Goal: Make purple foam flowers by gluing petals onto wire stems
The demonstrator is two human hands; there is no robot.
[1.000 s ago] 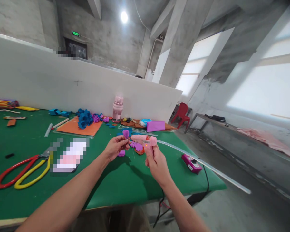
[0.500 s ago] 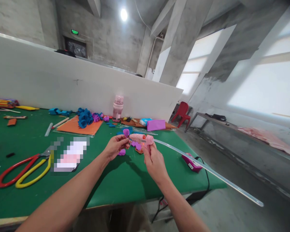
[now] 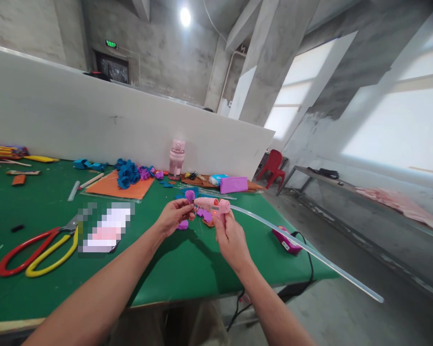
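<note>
Between the fingertips of my left hand (image 3: 173,216) is a small purple paper flower (image 3: 190,195), held upright above the table. My right hand (image 3: 231,239) is wrapped round the handle of a pink hot glue gun (image 3: 207,203). Its nozzle points left and meets the base of the flower; whether it touches cannot be made out. From the back of the gun a long clear glue stick (image 3: 310,251) sticks out past the table edge. Purple cut pieces (image 3: 204,215) lie under the gun, and another purple piece (image 3: 182,225) sits beside my left hand.
Large scissors with red and yellow handles (image 3: 39,252) and a blurred phone (image 3: 106,229) lie on the left. Blue paper flowers (image 3: 127,174) rest on an orange sheet (image 3: 108,188). A pink bottle (image 3: 176,159) stands behind. On the right is a magenta box (image 3: 287,241) with a black cable.
Both hands hold nearly the same pose, the gun's nozzle still at the flower. The view has shifted slightly, and the far end of the glue stick sits a little further left and higher.
</note>
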